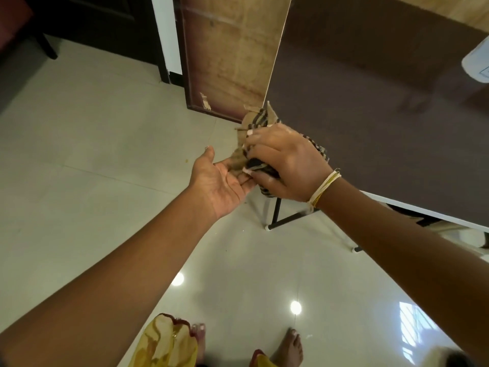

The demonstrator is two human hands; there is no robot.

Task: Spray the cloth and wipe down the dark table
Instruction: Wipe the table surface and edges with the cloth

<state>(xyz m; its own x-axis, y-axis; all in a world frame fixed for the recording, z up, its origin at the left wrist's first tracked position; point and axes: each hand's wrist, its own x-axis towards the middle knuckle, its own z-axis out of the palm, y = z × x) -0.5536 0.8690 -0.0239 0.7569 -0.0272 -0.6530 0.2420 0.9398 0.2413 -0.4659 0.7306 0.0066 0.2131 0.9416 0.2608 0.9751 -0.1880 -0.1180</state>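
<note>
Here, right hand [287, 165] bunches striped woven cloth [260, 120] — left hand [225, 181] cupped.

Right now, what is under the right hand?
The striped cloth is bunched under the right hand at the dark table's corner. The left hand, palm up, touches its lower edge. The cloth's middle and the table corner beneath are covered.

Both forearms are bare, without sleeves. The right wrist carries a band of wound white and yellow thread [325, 187]. A yellow garment with maroon trim [164, 343] hangs above bare feet.
</note>
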